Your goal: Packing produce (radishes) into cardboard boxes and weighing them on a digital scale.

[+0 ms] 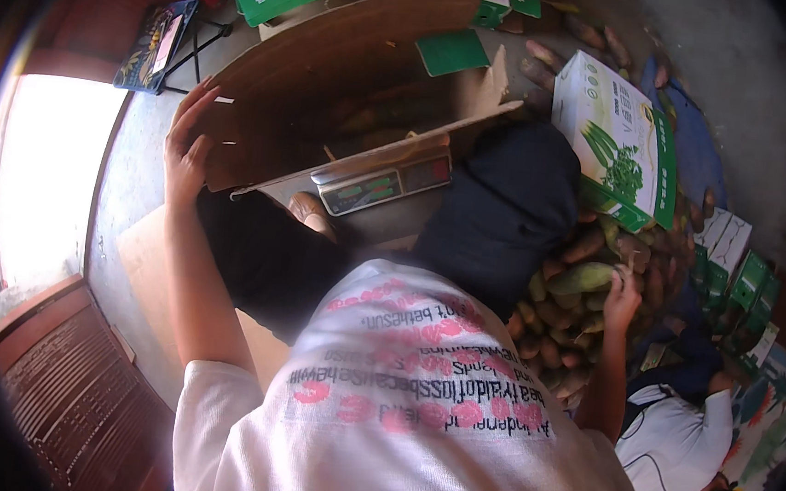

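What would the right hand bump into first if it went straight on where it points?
The right hand would probably meet the piled vegetables first, with the white-and-green box beyond; depth is hard to judge.

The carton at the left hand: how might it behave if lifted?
The carton would probably flex, since its walls are thin and its top open. It may be heavier than bare cardboard, as dim shapes in its shadowed bottom look like contents. Lifted only where the left hand grips, at one end, it could tip.
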Demonstrator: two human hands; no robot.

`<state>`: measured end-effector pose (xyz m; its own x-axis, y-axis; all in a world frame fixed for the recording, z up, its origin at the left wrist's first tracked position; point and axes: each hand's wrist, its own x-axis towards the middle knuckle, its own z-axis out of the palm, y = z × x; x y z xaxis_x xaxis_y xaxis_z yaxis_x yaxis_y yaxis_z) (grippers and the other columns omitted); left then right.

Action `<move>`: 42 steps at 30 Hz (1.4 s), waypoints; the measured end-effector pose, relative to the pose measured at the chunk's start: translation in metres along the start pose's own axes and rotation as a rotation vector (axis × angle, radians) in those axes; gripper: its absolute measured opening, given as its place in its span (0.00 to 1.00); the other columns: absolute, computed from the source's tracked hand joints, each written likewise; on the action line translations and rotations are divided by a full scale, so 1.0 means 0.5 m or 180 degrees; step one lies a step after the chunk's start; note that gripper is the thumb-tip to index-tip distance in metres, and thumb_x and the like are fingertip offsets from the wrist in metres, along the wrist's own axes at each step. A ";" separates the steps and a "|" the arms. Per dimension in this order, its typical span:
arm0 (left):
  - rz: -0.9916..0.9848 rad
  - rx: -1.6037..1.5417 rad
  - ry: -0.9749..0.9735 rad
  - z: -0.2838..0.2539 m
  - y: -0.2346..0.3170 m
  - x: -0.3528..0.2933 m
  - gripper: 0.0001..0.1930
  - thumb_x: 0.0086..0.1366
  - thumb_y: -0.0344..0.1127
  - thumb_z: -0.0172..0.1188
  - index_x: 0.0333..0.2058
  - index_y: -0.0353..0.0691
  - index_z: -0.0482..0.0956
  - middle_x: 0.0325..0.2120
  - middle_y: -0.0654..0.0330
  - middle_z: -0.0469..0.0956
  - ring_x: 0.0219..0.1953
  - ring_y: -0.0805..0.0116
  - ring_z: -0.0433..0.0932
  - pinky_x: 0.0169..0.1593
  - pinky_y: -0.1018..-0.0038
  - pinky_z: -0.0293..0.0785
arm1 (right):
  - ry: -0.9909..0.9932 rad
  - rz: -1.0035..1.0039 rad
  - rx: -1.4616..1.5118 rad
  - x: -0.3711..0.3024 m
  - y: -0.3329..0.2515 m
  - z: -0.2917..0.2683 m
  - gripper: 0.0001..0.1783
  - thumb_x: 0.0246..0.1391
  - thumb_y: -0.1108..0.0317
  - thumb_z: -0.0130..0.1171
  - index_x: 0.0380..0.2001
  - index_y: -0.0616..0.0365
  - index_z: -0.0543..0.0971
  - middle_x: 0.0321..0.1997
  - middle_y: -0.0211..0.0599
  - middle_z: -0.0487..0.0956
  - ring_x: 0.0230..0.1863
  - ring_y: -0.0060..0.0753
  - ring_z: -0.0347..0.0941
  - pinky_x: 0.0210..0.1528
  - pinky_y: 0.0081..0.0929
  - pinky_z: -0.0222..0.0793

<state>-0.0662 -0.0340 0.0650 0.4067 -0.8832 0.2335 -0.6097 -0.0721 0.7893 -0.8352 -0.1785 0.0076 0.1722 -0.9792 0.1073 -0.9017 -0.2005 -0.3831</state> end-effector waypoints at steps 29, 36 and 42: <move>-0.0002 0.0100 0.0021 -0.055 0.015 0.006 0.38 0.44 0.18 0.50 0.60 0.40 0.77 0.63 0.53 0.73 0.68 0.49 0.66 0.71 0.57 0.63 | -0.0877 -0.5009 -0.1608 0.377 -1.105 0.401 0.05 0.50 0.68 0.59 0.31 0.56 0.77 0.30 0.34 0.79 0.36 0.34 0.80 0.33 0.31 0.82; -0.0014 0.0200 0.0002 -0.061 0.005 -0.007 0.39 0.43 0.17 0.49 0.59 0.39 0.77 0.62 0.53 0.73 0.68 0.48 0.66 0.72 0.57 0.60 | -0.1151 -0.4279 0.0771 0.373 -1.165 0.272 0.16 0.55 0.72 0.64 0.48 0.57 0.80 0.41 0.42 0.83 0.45 0.48 0.81 0.47 0.40 0.78; 0.0065 0.0148 -0.0064 -0.049 0.011 -0.012 0.40 0.42 0.17 0.47 0.59 0.38 0.77 0.61 0.52 0.74 0.70 0.48 0.64 0.73 0.58 0.58 | 0.0181 -0.2264 0.1064 0.419 -0.958 0.033 0.15 0.63 0.77 0.61 0.52 0.63 0.82 0.46 0.43 0.86 0.46 0.30 0.84 0.47 0.27 0.79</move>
<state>-0.0551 -0.0179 0.0821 0.3803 -0.8938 0.2375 -0.6490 -0.0750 0.7571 -0.3606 -0.2882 0.1987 0.6342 -0.6111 0.4736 -0.4140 -0.7857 -0.4596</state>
